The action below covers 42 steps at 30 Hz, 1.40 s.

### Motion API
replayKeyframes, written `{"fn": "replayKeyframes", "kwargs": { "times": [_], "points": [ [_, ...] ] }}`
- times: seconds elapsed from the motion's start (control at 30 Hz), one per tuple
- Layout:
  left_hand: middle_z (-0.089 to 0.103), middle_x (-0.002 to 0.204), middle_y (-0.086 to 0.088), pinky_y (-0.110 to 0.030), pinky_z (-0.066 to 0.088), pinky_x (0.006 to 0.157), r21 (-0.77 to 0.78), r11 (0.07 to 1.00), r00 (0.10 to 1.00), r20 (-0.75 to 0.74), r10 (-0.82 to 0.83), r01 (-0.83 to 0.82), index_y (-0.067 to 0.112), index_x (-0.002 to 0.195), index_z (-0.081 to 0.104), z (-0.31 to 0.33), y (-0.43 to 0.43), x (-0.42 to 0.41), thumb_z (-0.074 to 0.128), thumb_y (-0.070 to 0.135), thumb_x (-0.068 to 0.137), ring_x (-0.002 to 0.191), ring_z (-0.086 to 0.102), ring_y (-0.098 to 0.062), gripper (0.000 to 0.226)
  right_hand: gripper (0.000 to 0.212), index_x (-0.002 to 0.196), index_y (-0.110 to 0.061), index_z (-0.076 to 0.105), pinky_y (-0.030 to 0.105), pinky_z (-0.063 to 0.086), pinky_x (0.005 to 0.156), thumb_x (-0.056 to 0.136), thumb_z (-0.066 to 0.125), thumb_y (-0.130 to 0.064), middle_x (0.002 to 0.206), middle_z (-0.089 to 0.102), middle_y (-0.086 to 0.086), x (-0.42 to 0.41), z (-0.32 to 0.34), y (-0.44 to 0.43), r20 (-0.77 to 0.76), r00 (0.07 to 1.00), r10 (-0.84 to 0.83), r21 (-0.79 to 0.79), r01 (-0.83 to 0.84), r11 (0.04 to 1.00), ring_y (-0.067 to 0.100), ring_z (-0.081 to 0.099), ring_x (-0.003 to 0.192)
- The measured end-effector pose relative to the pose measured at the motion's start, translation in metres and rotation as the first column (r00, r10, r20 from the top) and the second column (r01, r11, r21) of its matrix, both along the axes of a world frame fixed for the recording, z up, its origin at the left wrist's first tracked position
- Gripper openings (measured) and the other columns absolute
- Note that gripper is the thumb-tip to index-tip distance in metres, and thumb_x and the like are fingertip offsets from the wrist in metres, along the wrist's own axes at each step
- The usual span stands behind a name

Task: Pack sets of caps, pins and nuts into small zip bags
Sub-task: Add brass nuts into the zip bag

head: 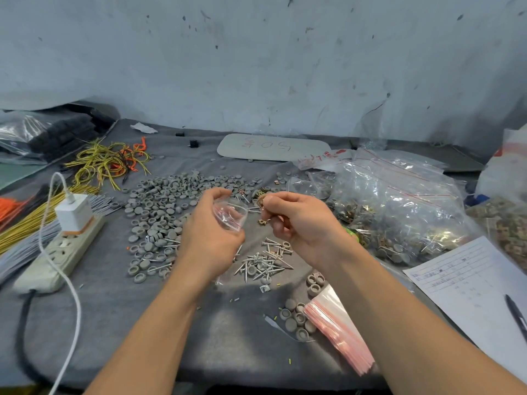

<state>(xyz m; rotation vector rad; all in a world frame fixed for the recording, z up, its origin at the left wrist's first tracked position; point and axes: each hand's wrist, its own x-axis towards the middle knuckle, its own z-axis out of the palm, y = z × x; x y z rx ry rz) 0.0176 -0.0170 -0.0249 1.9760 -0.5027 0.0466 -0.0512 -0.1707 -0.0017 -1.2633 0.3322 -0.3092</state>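
Observation:
My left hand holds a small clear zip bag with a red strip, its mouth turned toward the right. My right hand pinches a small brass nut just right of the bag's mouth. Another brass nut lies on the cloth below it. Grey round caps are spread in a wide pile to the left. Silver pins lie heaped below my hands. A stack of empty zip bags lies at the near right.
Large clear bags of packed sets fill the right side. A white power strip with a charger and cable sits left, beside yellow and orange wires. A paper sheet with a pen lies at the right edge.

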Motion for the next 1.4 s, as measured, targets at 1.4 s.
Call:
{"fn": "replayKeyframes", "kwargs": {
  "times": [1.4],
  "points": [
    [0.072, 0.087, 0.013, -0.013, 0.045, 0.049, 0.072, 0.979, 0.982, -0.033, -0.186, 0.188, 0.042, 0.102, 0.06, 0.001, -0.009, -0.011, 0.088, 0.009, 0.071, 0.07, 0.067, 0.002, 0.053, 0.019, 0.074, -0.012, 0.082, 0.018, 0.051, 0.054, 0.088, 0.075, -0.002, 0.071, 0.072, 0.009, -0.02, 0.014, -0.008, 0.016, 0.995, 0.099, -0.08, -0.098, 0.992, 0.012, 0.059, 0.056]
  ]
}}
